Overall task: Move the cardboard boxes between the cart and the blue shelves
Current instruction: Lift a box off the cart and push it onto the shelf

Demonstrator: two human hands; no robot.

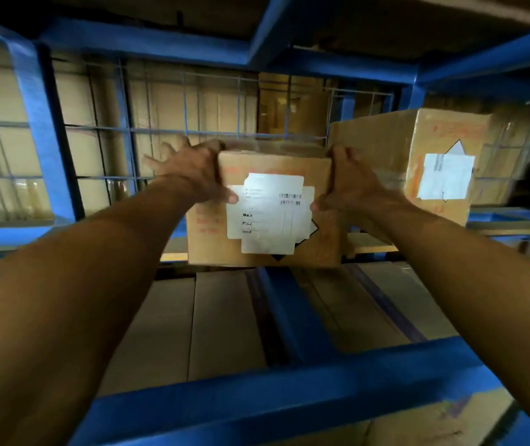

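Observation:
A cardboard box (320,243) with white shipping labels on its near face is held out at arm's length inside a blue shelf (289,397) bay. My left hand (193,170) grips its upper left edge and my right hand (350,185) grips its upper right edge, thumbs on the near face. The box's bottom edge sits at about the level of the shelf floor (225,317); whether it rests on it I cannot tell. The cart is out of sight.
A second labelled cardboard box (418,149) stands just right of the held one. A wire mesh back panel (160,130) closes the bay, with more boxes behind it. Blue uprights (41,123) frame the left side; a blue beam (289,33) runs overhead.

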